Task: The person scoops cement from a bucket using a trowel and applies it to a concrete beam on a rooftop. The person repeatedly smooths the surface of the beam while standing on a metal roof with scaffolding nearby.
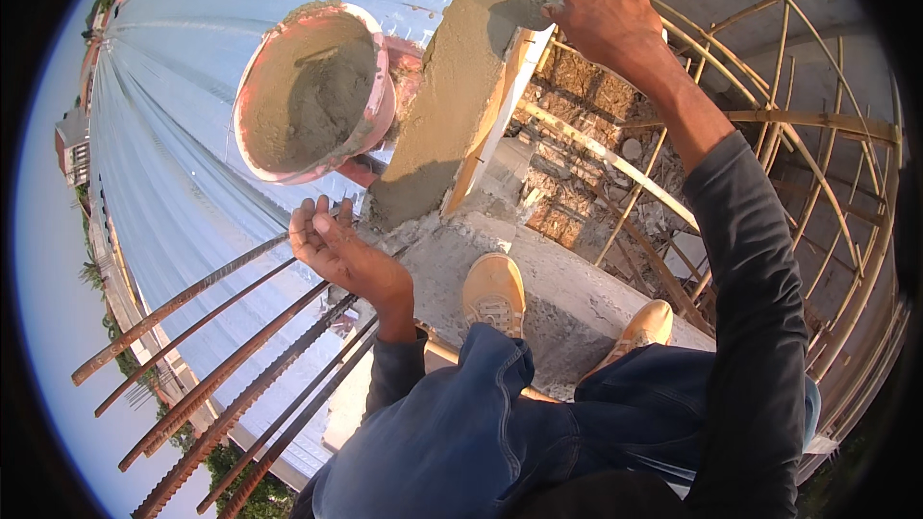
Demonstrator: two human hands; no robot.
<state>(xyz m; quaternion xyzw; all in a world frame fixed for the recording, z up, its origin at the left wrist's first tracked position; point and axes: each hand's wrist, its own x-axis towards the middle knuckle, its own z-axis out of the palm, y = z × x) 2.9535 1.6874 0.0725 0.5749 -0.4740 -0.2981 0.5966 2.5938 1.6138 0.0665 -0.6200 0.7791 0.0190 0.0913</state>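
My right hand (615, 31) is closed around the handle of a trowel (535, 2), most of the handle hidden in the fist. The grey blade lies against wet mortar (435, 125), which is spread along the top of a narrow wall. A wooden board (524, 65) runs along the mortar's right edge. Left of the wall, a pinkish bucket (380, 106) part-filled with mortar tilts slightly. My left hand (348, 255) is raised below the bucket, its fingers loosely bent and apart, with nothing in them. It is close to several rusty steel bars (226, 341).
Corrugated metal roofing (183, 106) slopes away at the left. My shoes (494, 290) stand on a concrete ledge (567, 264). To the right, bamboo poles (784, 125) form scaffolding over a drop with rubble (586, 125) below.
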